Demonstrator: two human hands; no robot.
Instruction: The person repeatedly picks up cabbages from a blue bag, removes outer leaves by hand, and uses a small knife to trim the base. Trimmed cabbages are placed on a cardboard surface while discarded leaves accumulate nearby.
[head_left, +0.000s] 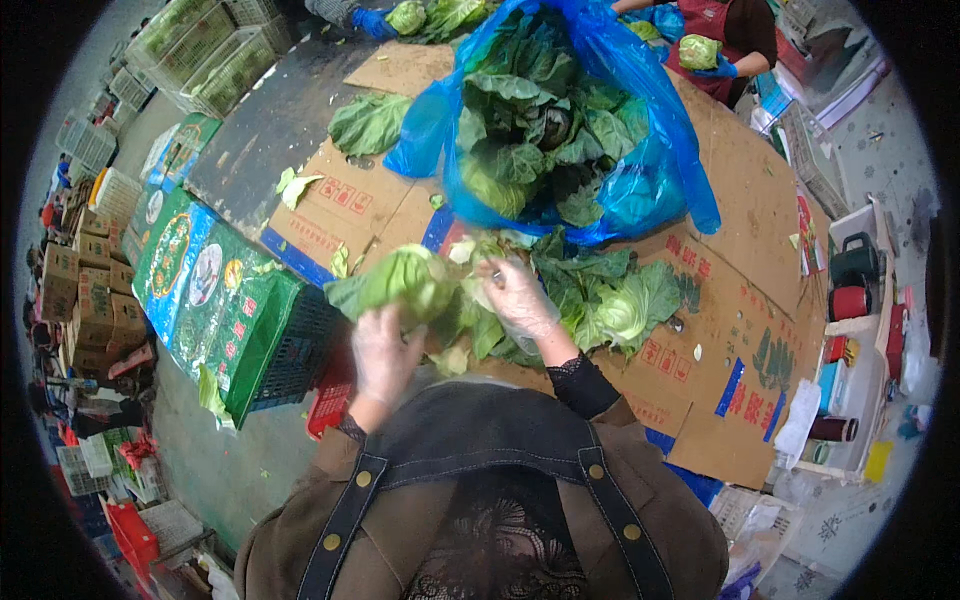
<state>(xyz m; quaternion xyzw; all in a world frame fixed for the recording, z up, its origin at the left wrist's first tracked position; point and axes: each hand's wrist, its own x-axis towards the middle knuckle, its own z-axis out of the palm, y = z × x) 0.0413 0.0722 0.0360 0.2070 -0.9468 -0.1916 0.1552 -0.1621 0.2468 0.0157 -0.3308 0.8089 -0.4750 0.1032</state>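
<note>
My left hand (385, 351), in a clear plastic glove, grips the near side of a green cabbage head (409, 283), which is blurred by motion. My right hand (517, 296), gloved the same way, is just right of the cabbage with its fingers bent around something small that I cannot make out. Loose cabbage leaves (484, 324) lie beneath and between the hands. Another cabbage with open outer leaves (626, 307) rests on the cardboard to the right. Beyond the hands stands a blue plastic bag (679, 187), its mouth open, full of dark green outer leaves (525, 97).
Flattened cardboard (735, 292) covers much of the table. A crate draped with green printed sheeting (225, 300) stands at the left. Stacked crates (225, 67) are at the upper left. Two co-workers' blue-gloved hands (373, 24) (718, 67) hold cabbages across the table. A white shelf (862, 326) holds containers at the right.
</note>
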